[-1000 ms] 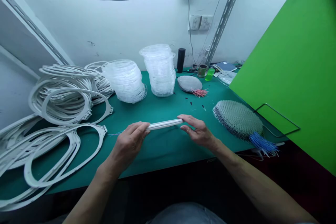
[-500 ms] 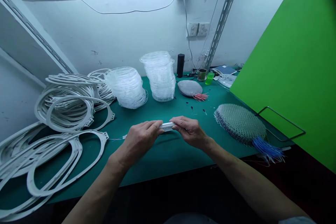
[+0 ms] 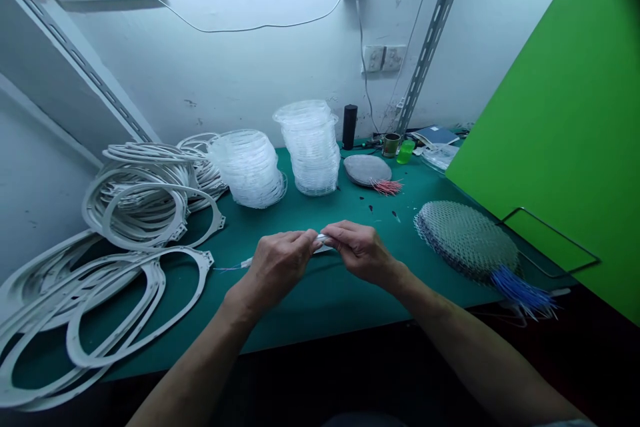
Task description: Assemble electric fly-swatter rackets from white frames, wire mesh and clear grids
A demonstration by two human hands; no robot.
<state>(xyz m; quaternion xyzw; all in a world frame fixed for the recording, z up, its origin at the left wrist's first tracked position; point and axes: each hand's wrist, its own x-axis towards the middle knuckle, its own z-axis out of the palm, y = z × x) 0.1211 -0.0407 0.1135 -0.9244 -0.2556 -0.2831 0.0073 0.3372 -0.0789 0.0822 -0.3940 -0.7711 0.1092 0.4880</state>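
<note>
My left hand and my right hand meet above the green work mat, fingers nearly touching. Between them they pinch a slim white plastic strip, most of which is hidden by my fingers. Its left end pokes out past my left hand. Thin blue-tinted wires trail from that end across the mat. The pile of white rings lies to the left of my hands, not touching them.
White gasket-like rings are heaped at the left, overhanging the mat. Behind my hands stand stacks of clear plastic rings. To the right lie a grey mesh disc with blue wire ends and a grey pad. A green board leans at the right.
My hands have come closer together, and they now cover more of the white strip. The view has drifted slightly, so the table's contents sit further right and lower.
</note>
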